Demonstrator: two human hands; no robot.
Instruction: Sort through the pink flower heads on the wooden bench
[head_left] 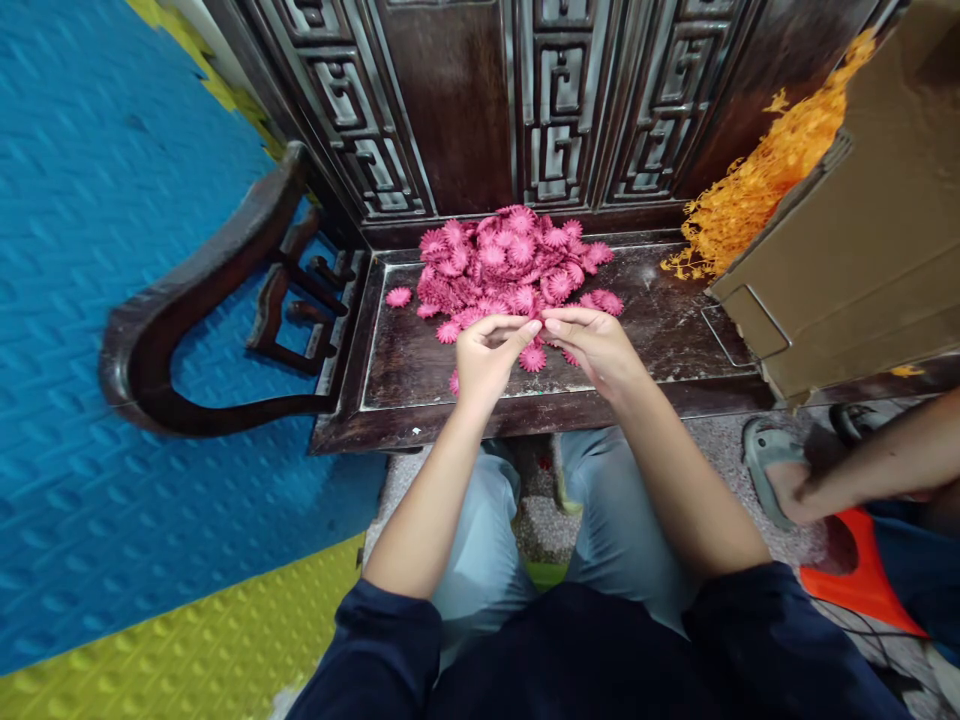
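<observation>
A loose heap of pink, many-petalled flower heads (510,265) lies on the dark wooden seat, with single blooms scattered at its nine and six o'clock edges.

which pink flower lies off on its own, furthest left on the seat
The single pink flower lying left of the pile, apart from it on the dark wooden seat. The others are heaped together or lie by the hands.
</observation>
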